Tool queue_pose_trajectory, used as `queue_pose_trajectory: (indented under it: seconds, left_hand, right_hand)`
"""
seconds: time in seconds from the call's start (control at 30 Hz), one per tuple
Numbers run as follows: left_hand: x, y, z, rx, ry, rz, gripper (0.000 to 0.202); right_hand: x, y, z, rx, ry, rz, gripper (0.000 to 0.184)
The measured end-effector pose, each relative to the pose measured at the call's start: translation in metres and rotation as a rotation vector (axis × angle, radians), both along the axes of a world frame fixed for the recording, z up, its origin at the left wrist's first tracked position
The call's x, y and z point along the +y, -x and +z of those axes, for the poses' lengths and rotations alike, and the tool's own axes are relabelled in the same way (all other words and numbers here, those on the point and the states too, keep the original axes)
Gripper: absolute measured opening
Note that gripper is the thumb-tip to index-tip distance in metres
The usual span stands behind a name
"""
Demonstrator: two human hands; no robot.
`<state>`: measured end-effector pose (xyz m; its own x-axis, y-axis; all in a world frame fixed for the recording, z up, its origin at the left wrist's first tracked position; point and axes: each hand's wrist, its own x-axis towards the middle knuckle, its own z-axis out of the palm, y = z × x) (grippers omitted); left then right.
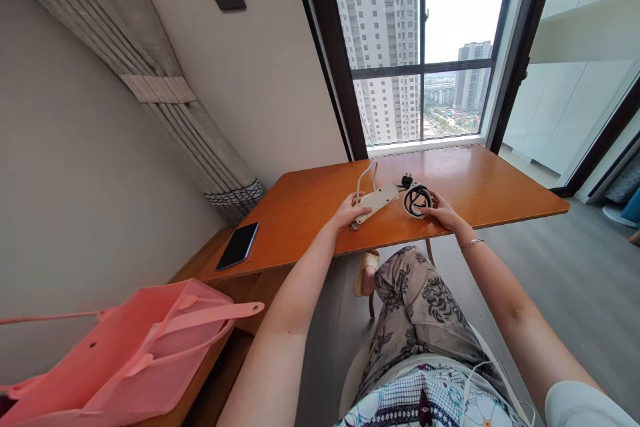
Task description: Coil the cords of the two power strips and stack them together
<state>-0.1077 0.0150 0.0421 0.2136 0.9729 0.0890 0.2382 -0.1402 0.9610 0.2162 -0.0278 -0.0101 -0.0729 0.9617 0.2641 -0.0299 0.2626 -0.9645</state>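
A white power strip [379, 201] lies tilted across the wooden table in front of me. My left hand [349, 211] grips its near left end, thumb on top. A white cord [363, 175] loops up behind that end. To the right sits a round coil of black and white cable [417, 201], with a black plug [407, 180] at its upper left. My right hand [442, 211] has its fingers closed on the coil's right edge. The fingertips under the coil are partly hidden.
A phone [239, 246] rests at the table's left end. The wooden table [500, 180] stands against a window. A pink bag [165, 353] is at the lower left, beside a gathered curtain [200, 140]. The table's near edge is just above my knees.
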Motion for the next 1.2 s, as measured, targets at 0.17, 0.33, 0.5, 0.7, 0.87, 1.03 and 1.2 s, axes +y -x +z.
queue_pose_trajectory:
  seconds: [0.17,0.33,0.5,0.7,0.87,1.03,1.2]
  left_hand:
    - [0.002,0.008,-0.006,0.015,0.055,0.048,0.078]
    - [0.004,0.023,-0.011,0.005,0.023,0.161,0.077]
    - [0.006,0.025,-0.013,-0.014,0.004,0.246,0.081]
    - [-0.001,0.013,-0.003,0.239,-0.141,0.509,0.07]
    - [-0.036,-0.026,-0.008,0.283,-0.554,0.383,0.03]
    - [-0.057,-0.088,-0.046,0.029,-0.282,-0.035,0.041]
    - [-0.039,-0.115,-0.065,-0.293,-0.018,-0.129,0.077]
  right_hand:
    - [0.004,0.007,-0.006,-0.117,-0.027,-0.079,0.076]
    - [0.007,0.014,-0.008,-0.164,-0.068,-0.145,0.054]
    - [0.009,0.019,-0.006,-0.215,-0.08,-0.18,0.047]
    - [0.013,0.024,-0.006,-0.246,-0.034,-0.261,0.039]
    - [0.018,0.025,-0.009,-0.254,-0.009,-0.325,0.038]
    - [0.018,0.024,-0.012,-0.251,0.005,-0.355,0.044]
    - [0.013,0.024,-0.008,-0.236,-0.003,-0.323,0.047]
